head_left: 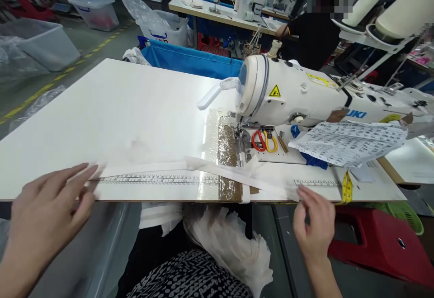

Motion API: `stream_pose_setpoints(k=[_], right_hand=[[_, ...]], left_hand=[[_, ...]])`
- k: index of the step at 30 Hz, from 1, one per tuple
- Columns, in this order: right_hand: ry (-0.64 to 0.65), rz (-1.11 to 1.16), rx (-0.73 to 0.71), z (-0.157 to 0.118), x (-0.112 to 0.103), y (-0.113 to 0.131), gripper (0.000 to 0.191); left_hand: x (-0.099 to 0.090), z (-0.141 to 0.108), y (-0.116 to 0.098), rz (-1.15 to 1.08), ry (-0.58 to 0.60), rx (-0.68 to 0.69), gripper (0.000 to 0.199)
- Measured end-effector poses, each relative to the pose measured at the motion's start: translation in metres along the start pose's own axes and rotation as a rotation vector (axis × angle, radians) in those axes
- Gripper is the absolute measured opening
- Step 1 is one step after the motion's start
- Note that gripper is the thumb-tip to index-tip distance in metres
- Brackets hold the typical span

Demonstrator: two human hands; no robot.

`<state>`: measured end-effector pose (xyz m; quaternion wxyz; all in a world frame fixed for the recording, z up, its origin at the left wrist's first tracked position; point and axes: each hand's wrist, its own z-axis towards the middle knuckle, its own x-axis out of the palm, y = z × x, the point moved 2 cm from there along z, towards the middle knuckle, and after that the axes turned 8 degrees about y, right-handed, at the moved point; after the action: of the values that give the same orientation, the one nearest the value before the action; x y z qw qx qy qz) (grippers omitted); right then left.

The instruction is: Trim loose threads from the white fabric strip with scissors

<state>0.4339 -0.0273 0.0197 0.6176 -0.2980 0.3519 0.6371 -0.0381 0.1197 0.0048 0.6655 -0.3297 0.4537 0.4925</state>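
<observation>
A long white fabric strip (217, 167) stretches along the front edge of the white sewing table (101, 108). My left hand (56, 205) pinches its left end, slightly blurred. My right hand (313, 219) grips the right end between thumb and fingers at the table edge. Just beneath the strip, a printed ruler scale (159, 179) runs along the tabletop. The strip crosses brown tape (228, 144) in front of the sewing machine (288, 90). Crumpled white fabric (230, 243) lies on my lap.
Red-and-yellow-handled scissors (264, 141) lie by the needle area. A printed paper sheet (352, 142) hangs off the machine; a yellow tape measure (346, 187) drapes over the edge. A red stool (379, 248) stands right. Behind the table are a blue cloth bin (193, 58) and a person in black (312, 40).
</observation>
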Motion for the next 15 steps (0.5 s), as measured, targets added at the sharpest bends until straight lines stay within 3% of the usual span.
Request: stream_pose_setpoints(k=[4, 7, 11, 15], right_hand=[[0.246, 0.07, -0.096, -0.015, 0.022, 0.023, 0.045], [0.173, 0.008, -0.096, -0.021, 0.038, 0.01, 0.042], [0.123, 0.027, -0.117, -0.018, 0.044, -0.008, 0.044], [0.13, -0.057, -0.104, -0.02, 0.043, -0.005, 0.055]], left_hand=[[0.002, -0.011, -0.037, -0.013, 0.094, -0.019, 0.048], [0.009, -0.018, -0.051, 0.003, 0.168, -0.099, 0.046], [0.014, -0.025, -0.052, -0.046, 0.126, -0.091, 0.046], [0.017, -0.029, -0.046, -0.05, 0.109, -0.136, 0.047]])
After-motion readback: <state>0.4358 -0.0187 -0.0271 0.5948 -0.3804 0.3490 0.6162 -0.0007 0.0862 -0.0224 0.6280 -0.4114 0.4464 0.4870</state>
